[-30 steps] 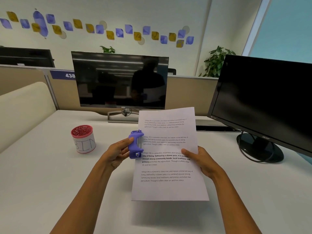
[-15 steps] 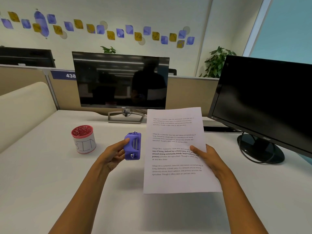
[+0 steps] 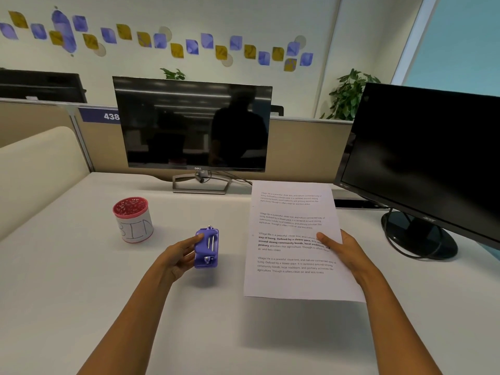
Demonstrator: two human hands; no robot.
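Sheet (image 3: 292, 228) now clear of punch (image 3: 206, 249), seemingly above desk (image 3: 81, 280); left hand (image 3: 180, 255) grips punch, right hand (image 3: 349, 250) sheet.

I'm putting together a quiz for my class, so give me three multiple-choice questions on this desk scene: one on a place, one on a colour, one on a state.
1. Where is the cup?
A) on a chair
B) left of the punch
C) on the floor

2. What colour is the punch?
A) green
B) black
C) purple

3. The sheet is:
A) held by the right hand
B) lying flat
C) crumpled

Answers:
1 B: it stands leftward of the punch that the left hand holds.
2 C: its body is purple.
3 A: the thumb lies on its right edge.
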